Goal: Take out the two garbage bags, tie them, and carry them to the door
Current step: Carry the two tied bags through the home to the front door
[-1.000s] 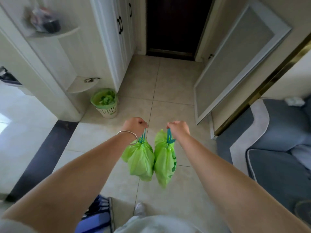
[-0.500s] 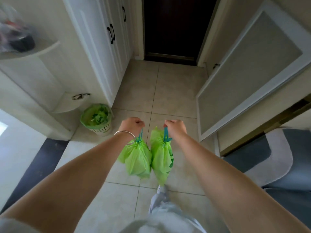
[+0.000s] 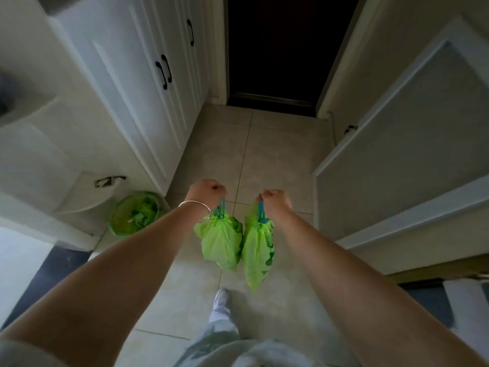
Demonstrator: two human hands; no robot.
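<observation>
Two tied green garbage bags hang side by side over the tiled floor. My left hand (image 3: 205, 190), with a silver bangle on the wrist, is closed on the blue drawstring of the left garbage bag (image 3: 221, 241). My right hand (image 3: 275, 201) is closed on the blue drawstring of the right garbage bag (image 3: 256, 250), which hangs a little lower. The two bags touch each other. The dark door (image 3: 280, 49) stands straight ahead at the end of the short hallway.
White cupboards (image 3: 148, 83) with black handles line the left wall. A small bin with a green liner (image 3: 135, 214) stands at their foot. A white-framed panel (image 3: 402, 154) leans on the right. My foot (image 3: 221, 298) is on the tiles below the bags.
I have walked forward: the door and cupboards are nearer, the bin has slid back to my left, and the sofa has left the view. Both hands keep holding the bags.
</observation>
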